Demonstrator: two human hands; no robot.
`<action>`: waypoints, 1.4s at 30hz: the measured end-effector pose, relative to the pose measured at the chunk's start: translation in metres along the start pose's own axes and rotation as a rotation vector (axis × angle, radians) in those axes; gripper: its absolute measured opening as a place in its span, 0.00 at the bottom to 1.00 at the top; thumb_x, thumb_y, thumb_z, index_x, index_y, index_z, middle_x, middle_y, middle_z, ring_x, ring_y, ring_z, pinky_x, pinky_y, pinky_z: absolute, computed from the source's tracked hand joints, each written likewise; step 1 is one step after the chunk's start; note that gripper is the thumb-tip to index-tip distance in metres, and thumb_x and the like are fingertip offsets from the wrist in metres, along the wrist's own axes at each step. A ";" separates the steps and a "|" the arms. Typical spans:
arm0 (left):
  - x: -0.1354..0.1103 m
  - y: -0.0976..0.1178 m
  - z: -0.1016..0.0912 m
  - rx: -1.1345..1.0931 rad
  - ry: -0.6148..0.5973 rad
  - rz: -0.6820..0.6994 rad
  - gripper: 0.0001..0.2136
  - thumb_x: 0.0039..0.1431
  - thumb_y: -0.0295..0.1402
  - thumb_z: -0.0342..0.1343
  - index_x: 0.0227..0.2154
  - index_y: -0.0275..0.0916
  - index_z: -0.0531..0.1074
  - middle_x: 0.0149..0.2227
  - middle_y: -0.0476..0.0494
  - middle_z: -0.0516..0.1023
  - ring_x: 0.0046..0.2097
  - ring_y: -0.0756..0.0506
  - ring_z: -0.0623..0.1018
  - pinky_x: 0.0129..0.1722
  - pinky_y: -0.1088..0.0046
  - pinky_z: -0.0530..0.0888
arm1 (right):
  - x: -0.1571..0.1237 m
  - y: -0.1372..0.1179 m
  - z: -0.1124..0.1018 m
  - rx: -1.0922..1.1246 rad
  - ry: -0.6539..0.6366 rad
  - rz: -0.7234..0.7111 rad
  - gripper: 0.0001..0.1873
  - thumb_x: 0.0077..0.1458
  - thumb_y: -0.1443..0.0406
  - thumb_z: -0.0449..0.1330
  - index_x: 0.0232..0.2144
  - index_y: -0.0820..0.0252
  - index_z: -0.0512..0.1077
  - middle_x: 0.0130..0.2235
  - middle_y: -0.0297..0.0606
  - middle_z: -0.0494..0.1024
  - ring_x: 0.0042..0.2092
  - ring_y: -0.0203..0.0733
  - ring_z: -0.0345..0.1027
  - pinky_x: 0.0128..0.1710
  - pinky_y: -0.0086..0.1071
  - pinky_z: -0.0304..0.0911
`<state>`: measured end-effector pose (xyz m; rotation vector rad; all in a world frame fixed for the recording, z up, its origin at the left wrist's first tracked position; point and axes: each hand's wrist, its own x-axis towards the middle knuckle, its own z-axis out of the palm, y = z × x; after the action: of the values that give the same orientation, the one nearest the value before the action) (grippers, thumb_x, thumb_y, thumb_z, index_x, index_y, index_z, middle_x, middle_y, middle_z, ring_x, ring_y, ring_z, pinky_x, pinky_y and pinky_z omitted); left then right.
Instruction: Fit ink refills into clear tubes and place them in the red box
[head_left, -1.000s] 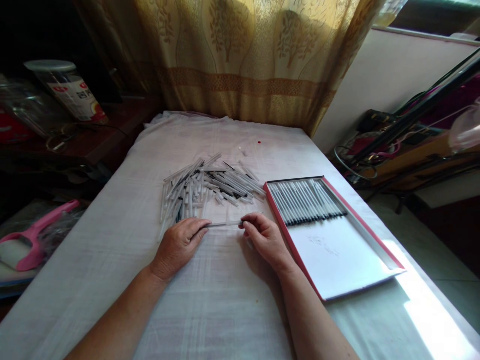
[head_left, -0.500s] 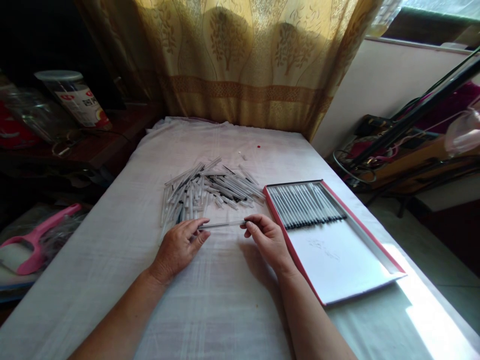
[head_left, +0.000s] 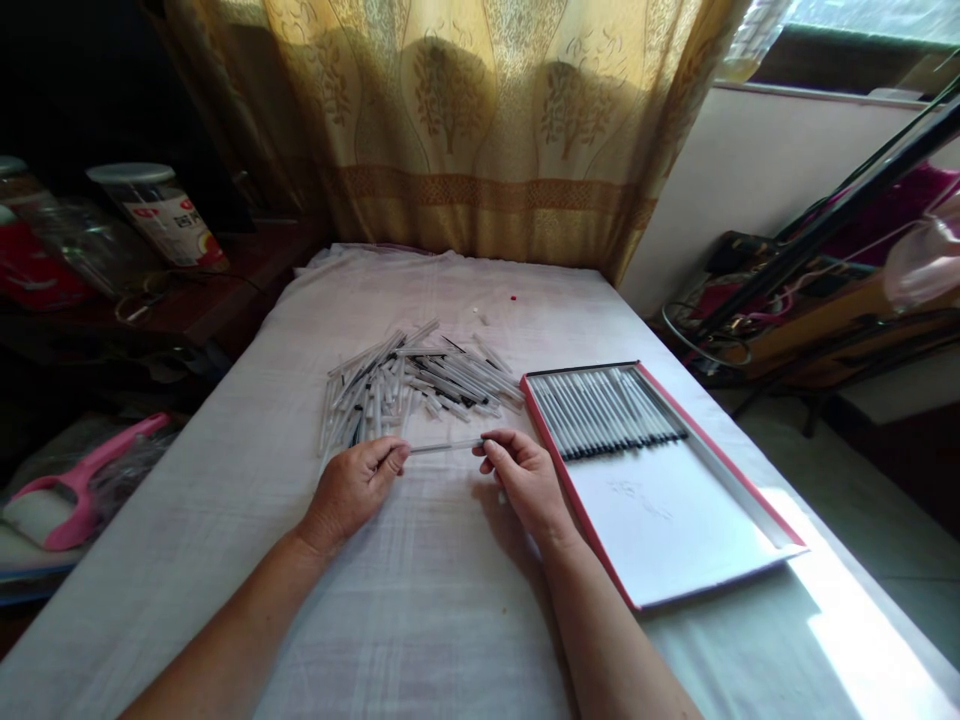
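My left hand (head_left: 352,487) and my right hand (head_left: 525,478) pinch the two ends of one clear pen (head_left: 444,447), held level just above the white cloth. Behind the hands lies a loose heap of several clear pens (head_left: 416,385) and caps. To the right of my right hand sits a shallow red-edged box (head_left: 705,545). A neat row of pens (head_left: 604,410) fills its far end, and its near part shows bare white.
The cloth-covered table (head_left: 225,520) runs back to a yellow curtain (head_left: 480,130). A pink-handled tool (head_left: 71,485) and a plastic jar (head_left: 161,215) stand off the left side. Cables and a dark pole (head_left: 825,215) crowd the right. A small red speck (head_left: 514,297) lies far back.
Both hands kept hold of the same pen and shifted slightly left and up in view as the camera tilted. The heap and box stayed put.
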<state>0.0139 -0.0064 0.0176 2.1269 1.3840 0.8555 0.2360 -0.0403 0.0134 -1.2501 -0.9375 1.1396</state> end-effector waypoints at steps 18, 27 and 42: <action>0.065 -0.003 -0.008 0.103 -0.212 0.140 0.16 0.54 0.43 0.58 0.43 0.41 0.74 0.38 0.44 0.81 0.37 0.44 0.79 0.37 0.70 0.75 | 0.009 0.004 -0.006 0.149 0.157 0.065 0.13 0.43 0.58 0.64 0.29 0.59 0.69 0.27 0.34 0.78 0.23 0.32 0.65 0.17 0.22 0.51; 0.105 -0.017 -0.005 0.597 -0.171 0.311 0.12 0.53 0.36 0.59 0.42 0.46 0.78 0.45 0.41 0.77 0.46 0.39 0.74 0.47 0.61 0.70 | 0.014 0.006 -0.013 0.188 0.274 0.067 0.16 0.42 0.61 0.58 0.34 0.60 0.77 0.26 0.33 0.75 0.22 0.31 0.62 0.16 0.24 0.51; 0.070 0.005 -0.007 -0.486 0.101 -0.197 0.17 0.50 0.45 0.62 0.37 0.38 0.73 0.30 0.46 0.78 0.31 0.46 0.77 0.28 0.73 0.71 | 0.012 0.001 -0.011 0.291 0.255 0.099 0.13 0.38 0.59 0.64 0.29 0.59 0.74 0.25 0.33 0.75 0.22 0.30 0.61 0.17 0.22 0.49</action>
<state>0.0330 0.0561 0.0431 1.5747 1.2505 1.0990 0.2487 -0.0313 0.0108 -1.1772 -0.5045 1.1170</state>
